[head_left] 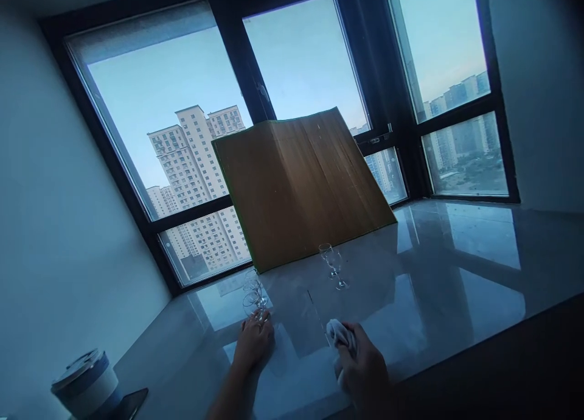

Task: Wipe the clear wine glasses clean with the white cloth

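My left hand [256,342] is closed at the lower part of a clear stemmed glass [252,302], whose bowl shows just beyond my fingers. The fingers hide its stem and foot. Right behind it stands another clear glass [252,281], partly overlapped. In my right hand [365,365] is a bunched white cloth [340,335], gripped between thumb and fingers and held over the counter. Farther back, two more stemmed glasses [332,263] stand upright close together, in front of a brown board and apart from both hands.
A brown folded board [305,189] leans against the dark window frame [228,49]. The glossy pale countertop [310,310] reflects the windows. At lower left are a round lidded container [86,383] with blue and white bands and a dark flat object [133,402]. The counter's front edge runs along the lower right.
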Tool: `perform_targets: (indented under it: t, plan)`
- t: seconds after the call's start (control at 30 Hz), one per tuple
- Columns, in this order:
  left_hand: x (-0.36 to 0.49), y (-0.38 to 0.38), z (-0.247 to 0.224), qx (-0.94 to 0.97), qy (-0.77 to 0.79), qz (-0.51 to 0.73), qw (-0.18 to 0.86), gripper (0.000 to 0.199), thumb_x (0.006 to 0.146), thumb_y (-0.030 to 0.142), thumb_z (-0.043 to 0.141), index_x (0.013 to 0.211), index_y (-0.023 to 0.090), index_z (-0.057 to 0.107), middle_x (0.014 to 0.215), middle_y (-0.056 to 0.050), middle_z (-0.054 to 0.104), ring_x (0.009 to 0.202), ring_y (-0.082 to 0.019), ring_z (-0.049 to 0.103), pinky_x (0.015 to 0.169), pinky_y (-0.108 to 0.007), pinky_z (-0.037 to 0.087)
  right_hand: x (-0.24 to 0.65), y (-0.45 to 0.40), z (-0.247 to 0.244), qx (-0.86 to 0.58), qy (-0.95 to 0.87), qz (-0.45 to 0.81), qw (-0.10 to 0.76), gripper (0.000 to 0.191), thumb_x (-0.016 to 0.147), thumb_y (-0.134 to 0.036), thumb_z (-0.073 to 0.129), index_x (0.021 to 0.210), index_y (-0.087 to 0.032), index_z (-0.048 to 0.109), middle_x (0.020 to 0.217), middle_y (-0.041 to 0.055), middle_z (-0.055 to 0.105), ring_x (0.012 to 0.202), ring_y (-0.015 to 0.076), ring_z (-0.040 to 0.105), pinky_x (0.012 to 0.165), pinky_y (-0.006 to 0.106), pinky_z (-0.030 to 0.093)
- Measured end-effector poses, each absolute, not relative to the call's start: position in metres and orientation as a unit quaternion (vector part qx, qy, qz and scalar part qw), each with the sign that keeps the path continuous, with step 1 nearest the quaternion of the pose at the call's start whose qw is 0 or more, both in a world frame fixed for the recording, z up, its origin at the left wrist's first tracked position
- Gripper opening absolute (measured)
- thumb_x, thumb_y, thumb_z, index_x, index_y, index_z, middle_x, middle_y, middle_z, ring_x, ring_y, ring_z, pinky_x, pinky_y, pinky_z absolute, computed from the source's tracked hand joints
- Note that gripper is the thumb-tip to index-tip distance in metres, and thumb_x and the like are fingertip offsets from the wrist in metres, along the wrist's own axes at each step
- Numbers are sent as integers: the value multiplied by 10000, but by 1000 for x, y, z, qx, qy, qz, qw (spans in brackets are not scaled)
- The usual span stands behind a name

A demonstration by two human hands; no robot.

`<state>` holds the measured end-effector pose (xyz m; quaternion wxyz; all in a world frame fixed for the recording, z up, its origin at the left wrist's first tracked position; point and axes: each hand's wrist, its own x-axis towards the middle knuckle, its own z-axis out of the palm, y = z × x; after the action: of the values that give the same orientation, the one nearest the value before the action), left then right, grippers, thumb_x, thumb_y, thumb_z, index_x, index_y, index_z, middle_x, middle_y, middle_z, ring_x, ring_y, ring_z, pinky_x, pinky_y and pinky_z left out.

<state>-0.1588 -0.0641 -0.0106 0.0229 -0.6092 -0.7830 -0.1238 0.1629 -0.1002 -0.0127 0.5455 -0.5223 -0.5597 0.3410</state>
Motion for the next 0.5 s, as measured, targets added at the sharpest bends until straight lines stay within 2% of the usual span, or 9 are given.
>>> perform_targets:
  t: [0.23,0.4,0.5]
  plan:
    - [-154,-68,-3,-611,-784,-105,23,576,980,383,272,1485,261,520,1593,-68,450,1531,-232,296,1242,-518,221,162,-105,-7,-528,-578,339,521,356,814,-377,467,1082,-244,660,991,66,763,915,255,715,738,289,493]
    - [-154,-72,-3,-634,-764,-101,61,562,959,320,353,1491,241,517,1592,-99,445,1518,-284,320,1228,-544,245,165,-100,-12,-518,-594,343,511,387,805,-375,493,1122,-232,663,1003,73,760,910,268,714,731,304,493]
    - [-155,-73,-2,-635,-761,-123,55,559,931,273,400,1469,231,546,1577,-93,468,1509,-277,339,1233,-493,258,164,-100,-13,-519,-591,334,519,377,819,-372,474,1115,-236,663,997,65,758,906,264,712,743,308,492]
